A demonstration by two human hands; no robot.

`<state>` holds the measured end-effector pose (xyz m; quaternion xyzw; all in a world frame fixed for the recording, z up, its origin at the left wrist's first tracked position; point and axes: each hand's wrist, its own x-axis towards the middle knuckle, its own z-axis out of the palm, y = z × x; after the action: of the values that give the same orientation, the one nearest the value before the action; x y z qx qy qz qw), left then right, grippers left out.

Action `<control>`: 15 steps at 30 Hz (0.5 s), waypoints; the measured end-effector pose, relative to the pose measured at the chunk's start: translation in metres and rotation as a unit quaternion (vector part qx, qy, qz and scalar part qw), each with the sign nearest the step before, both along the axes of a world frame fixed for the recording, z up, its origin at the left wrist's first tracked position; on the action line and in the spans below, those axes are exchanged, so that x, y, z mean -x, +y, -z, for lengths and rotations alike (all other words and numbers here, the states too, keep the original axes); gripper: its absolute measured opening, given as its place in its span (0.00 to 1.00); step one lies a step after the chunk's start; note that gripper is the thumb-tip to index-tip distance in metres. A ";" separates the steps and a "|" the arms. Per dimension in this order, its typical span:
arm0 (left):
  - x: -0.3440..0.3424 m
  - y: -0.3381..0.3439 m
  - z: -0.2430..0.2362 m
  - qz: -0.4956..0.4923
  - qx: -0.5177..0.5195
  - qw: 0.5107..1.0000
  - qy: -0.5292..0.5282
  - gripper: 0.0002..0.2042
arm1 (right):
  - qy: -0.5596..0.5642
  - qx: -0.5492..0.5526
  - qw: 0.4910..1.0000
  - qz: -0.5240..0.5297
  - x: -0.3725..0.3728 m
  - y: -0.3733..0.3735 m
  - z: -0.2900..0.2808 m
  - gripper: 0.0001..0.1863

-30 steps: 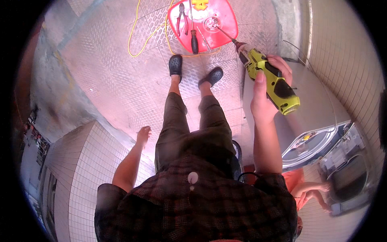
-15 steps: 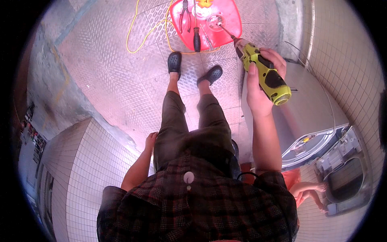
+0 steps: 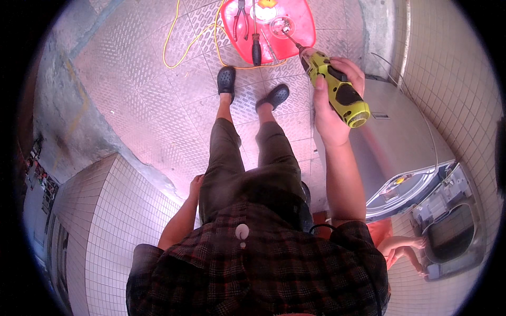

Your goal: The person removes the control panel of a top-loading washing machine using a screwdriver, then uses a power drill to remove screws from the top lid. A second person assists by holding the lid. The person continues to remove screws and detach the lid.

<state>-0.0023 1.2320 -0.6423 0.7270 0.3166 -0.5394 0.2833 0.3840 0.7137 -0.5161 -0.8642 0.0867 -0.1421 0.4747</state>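
Note:
A yellow-green cordless drill (image 3: 340,90) with a long bit is gripped in my right hand (image 3: 332,116). The bit's tip reaches to a small clear round tub (image 3: 283,26) holding small metal pieces, perhaps screws; whether it touches them I cannot tell. That tub stands on a red stool top (image 3: 243,46). Also on the stool lie pliers (image 3: 240,21), a black-handled screwdriver (image 3: 256,50) and a slim clear-handled tool (image 3: 269,46). My left hand (image 3: 196,185) hangs beside my left thigh, its fingers mostly hidden behind the trouser leg.
A grey washing machine (image 3: 387,139) stands at my right, its top part uncovered. Behind it, another person's hands (image 3: 419,243) are at a detached lid panel (image 3: 450,237). A yellow cord (image 3: 196,46) loops over the tiled floor, and a tiled block (image 3: 132,210) rises at left.
My right hand has brought the drill slightly left and up in the picture, its bit staying at the tub. My left hand hangs much as before.

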 end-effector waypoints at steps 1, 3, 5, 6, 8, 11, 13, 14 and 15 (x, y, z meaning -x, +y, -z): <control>0.001 0.001 0.000 -0.017 -0.010 1.000 0.011 0.22 | -0.001 0.000 1.000 0.000 0.000 0.000 0.001 0.23; 0.004 0.004 0.001 -0.032 -0.013 0.999 0.019 0.22 | 0.001 -0.005 1.000 0.008 0.000 0.000 0.001 0.23; 0.005 0.006 0.002 -0.047 -0.013 0.999 0.021 0.22 | 0.004 -0.012 1.000 0.013 0.000 0.002 0.002 0.23; 0.006 0.007 0.002 -0.053 -0.011 0.998 0.019 0.23 | 0.007 -0.016 1.000 0.016 -0.001 0.002 0.003 0.23; -0.002 -0.003 -0.001 -0.050 -0.011 0.999 0.016 0.23 | 0.008 -0.014 1.000 0.013 -0.001 0.003 0.003 0.23; -0.012 -0.006 -0.001 0.011 -0.044 0.999 -0.003 0.22 | 0.002 -0.005 1.000 0.007 -0.001 0.003 -0.001 0.23; -0.014 0.001 0.011 0.085 -0.096 0.991 -0.035 0.21 | -0.006 0.001 1.000 0.003 0.000 0.002 -0.006 0.23; -0.027 -0.006 0.011 0.060 -0.099 0.989 -0.088 0.20 | -0.010 -0.001 1.000 0.002 0.001 0.001 -0.008 0.22; -0.042 -0.015 0.013 0.036 -0.101 0.984 -0.141 0.19 | -0.013 -0.003 1.000 0.002 0.003 0.000 -0.010 0.22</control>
<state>0.0392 1.2170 -0.6549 0.8315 0.3003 -0.4064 0.2309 0.3809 0.7139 -0.5064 -0.8607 0.0825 -0.1544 0.4781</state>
